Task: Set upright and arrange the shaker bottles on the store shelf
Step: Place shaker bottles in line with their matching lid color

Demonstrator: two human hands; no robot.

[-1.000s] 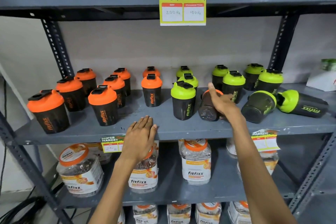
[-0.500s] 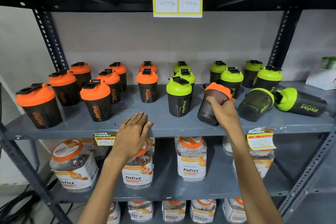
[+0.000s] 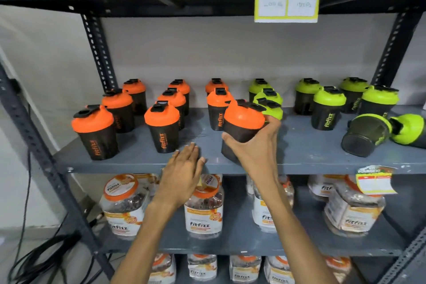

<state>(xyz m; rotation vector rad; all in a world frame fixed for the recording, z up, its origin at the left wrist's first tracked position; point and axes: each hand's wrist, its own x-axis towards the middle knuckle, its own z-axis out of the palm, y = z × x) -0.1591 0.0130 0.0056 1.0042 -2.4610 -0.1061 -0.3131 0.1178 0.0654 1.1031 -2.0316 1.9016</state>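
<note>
Right hand [image 3: 255,152] fingers clamp the orange-lidded shaker [image 3: 242,127]; left hand [image 3: 182,175] fingers together, flat on shelf edge [image 3: 138,165]

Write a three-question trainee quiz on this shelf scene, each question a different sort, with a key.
1. True or false: the right hand grips a green-lidded shaker.
2. How many green-lidded black shaker bottles lie on their sides at the shelf's right end? A) none B) two C) four
3. Fill in: the open left hand rests at the front edge of the grey metal ____.

Key: 1. False, it grips the orange-lidded black shaker bottle. 2. B, one beside the other. 3. shelf.
</note>
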